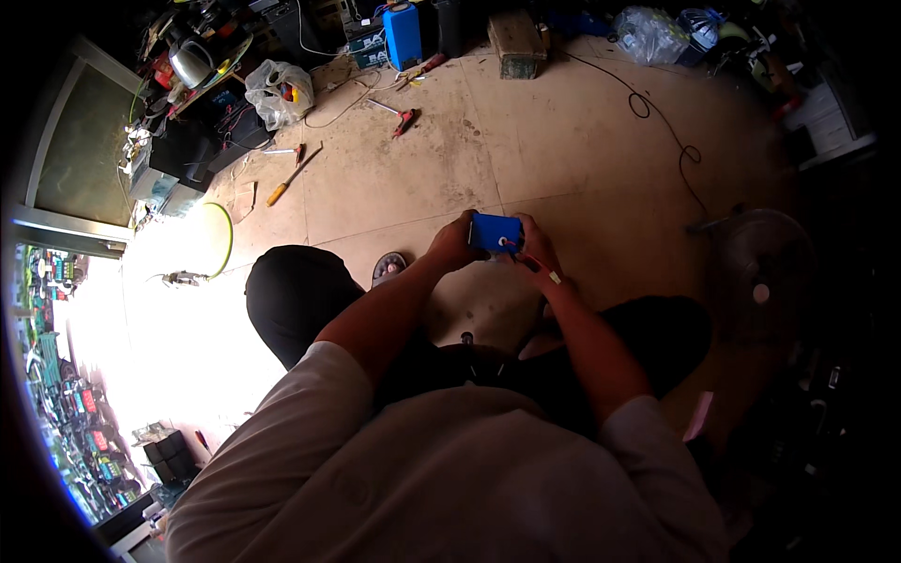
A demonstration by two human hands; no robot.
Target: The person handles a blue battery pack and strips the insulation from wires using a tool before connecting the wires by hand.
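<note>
A blue block-shaped battery pack (495, 231) is held up in front of my knees, above the tiled floor. Its left end is gripped by my left hand (452, 246), fingers closed round it. My right hand (539, 251) is closed on the right end. From a small white round spot on the pack's face, a red wire (535, 261) runs over my right hand to a pale connector (555, 278) by the wrist. The fingertips behind the pack are hidden.
On the floor ahead lie a yellow-handled screwdriver (280, 193) and red-handled tools, including one T-shaped (404, 122). A plastic bag (280, 94), a kettle (190, 66) and another blue pack (403, 38) stand farther off. A wooden block (516, 45), a black cable (641, 103) and a fan (762, 267) are rightward.
</note>
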